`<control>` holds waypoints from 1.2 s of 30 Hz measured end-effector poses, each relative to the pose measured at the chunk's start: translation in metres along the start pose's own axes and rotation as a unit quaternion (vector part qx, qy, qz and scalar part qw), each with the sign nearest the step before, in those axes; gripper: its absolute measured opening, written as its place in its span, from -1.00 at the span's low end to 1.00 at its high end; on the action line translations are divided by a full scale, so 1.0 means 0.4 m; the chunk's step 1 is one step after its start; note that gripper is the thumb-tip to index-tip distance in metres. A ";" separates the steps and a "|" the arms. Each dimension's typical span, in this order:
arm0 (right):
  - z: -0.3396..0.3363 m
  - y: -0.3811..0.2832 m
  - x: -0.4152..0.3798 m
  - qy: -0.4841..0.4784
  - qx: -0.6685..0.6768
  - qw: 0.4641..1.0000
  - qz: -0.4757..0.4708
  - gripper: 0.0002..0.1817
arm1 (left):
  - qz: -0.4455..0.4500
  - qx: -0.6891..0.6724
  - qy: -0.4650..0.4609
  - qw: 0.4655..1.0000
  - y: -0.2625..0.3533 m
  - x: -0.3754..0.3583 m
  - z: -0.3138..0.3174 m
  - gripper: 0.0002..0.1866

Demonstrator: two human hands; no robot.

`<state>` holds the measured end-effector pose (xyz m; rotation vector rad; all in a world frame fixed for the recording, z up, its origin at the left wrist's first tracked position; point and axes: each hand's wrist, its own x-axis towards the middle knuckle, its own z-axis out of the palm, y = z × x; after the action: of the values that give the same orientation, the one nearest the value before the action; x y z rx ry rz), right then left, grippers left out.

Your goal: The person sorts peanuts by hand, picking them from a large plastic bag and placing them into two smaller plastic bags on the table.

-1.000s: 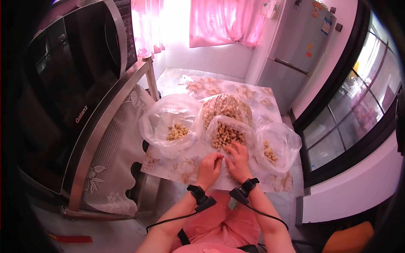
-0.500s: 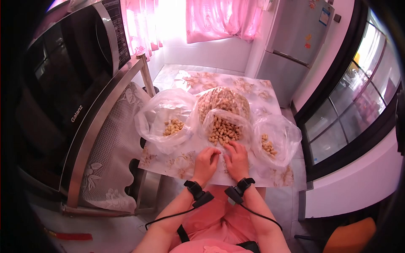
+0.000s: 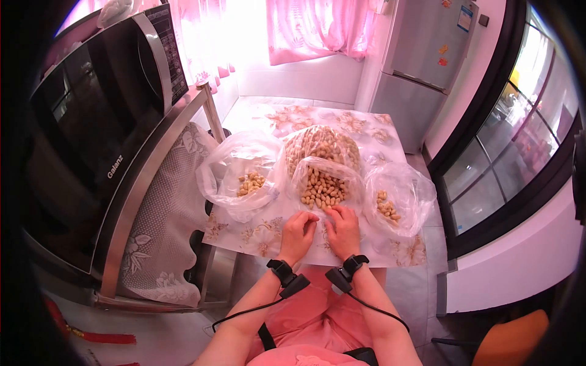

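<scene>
My left hand (image 3: 298, 235) rests at the near side of the table, its fingers loosely bent and the thumb slightly apart from them. Nothing shows between them. Beside it, my right hand (image 3: 343, 232) has its fingers bent inward with a gap to the thumb, and it appears to hold nothing. Its fingertips are close to the mouth of a large clear plastic bag (image 3: 295, 145) full of unshelled peanuts (image 3: 322, 188). To the left, an open plastic bag (image 3: 213, 177) holds a small heap of peanuts (image 3: 250, 182). Another plastic bag (image 3: 417, 189), on the right, holds a few peanuts (image 3: 387, 208).
A flowered cloth covers the table (image 3: 262, 235). Left of it, a metal rack (image 3: 210, 110) with a lace cover (image 3: 162, 232) bears a black microwave (image 3: 91, 134). A fridge (image 3: 421, 55) stands at the back right. An orange seat (image 3: 513, 338) is at the lower right.
The view has shifted slightly. My left thumb and fingers sit a little further apart; my right hand is almost still. The bags have stayed in place.
</scene>
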<state>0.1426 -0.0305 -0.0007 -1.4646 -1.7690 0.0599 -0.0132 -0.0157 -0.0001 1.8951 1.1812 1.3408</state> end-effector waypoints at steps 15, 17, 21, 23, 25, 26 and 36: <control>0.006 0.010 -0.008 -0.015 0.012 1.000 -0.010 -0.67 | -0.003 0.002 -0.005 1.000 -0.004 0.000 0.000 -0.91; 0.003 0.017 -0.014 -0.020 0.032 0.999 -0.004 -0.67 | -0.006 -0.003 -0.006 1.000 -0.005 -0.001 0.001 -0.91; -0.008 0.010 -0.013 -0.036 0.048 0.998 0.007 -0.69 | -0.004 -0.005 -0.007 1.000 -0.006 -0.002 0.002 -0.91; -0.012 -0.005 -0.004 -0.011 0.040 0.999 -0.015 -0.69 | -0.005 -0.004 -0.007 1.000 -0.007 -0.002 0.003 -0.92; -0.011 -0.012 0.003 0.013 0.032 0.999 -0.036 -0.70 | 0.001 0.008 -0.007 1.000 -0.007 -0.001 0.002 -0.92; -0.010 -0.014 0.004 0.011 0.022 0.998 -0.051 -0.73 | 0.002 0.008 -0.007 1.000 -0.006 -0.001 0.002 -0.92; -0.015 -0.013 -0.005 0.009 0.048 0.996 -0.071 -0.82 | 0.011 0.012 -0.002 1.000 -0.012 -0.001 0.005 -0.93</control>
<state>0.1418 -0.0365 0.0049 -1.2647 -1.8251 0.0564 -0.0132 -0.0138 -0.0048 1.9329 1.1832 1.3396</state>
